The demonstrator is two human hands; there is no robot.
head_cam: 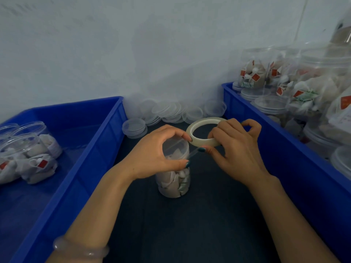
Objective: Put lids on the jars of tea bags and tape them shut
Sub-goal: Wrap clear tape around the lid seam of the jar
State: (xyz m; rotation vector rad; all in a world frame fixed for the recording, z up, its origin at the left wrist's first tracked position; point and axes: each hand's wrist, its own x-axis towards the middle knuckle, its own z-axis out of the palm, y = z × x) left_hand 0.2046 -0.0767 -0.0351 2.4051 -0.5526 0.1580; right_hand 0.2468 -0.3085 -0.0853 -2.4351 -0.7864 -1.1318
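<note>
Jar [173,173]: clear plastic; I saw it upright on the dark desk [209,205], stuffed with white tea bags [171,180].
Lid [175,146]: clear, seated on its mouth.
Tape roll [202,130]: translucent ring raised beside the lid, strip [192,154] reaching the rim.

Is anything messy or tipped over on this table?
Yes, a little. The jars in the left blue bin look tipped onto their sides, not standing. Loose clear lids sit in a jumbled heap by the wall. The jar that the left hand grips stands upright.
</note>
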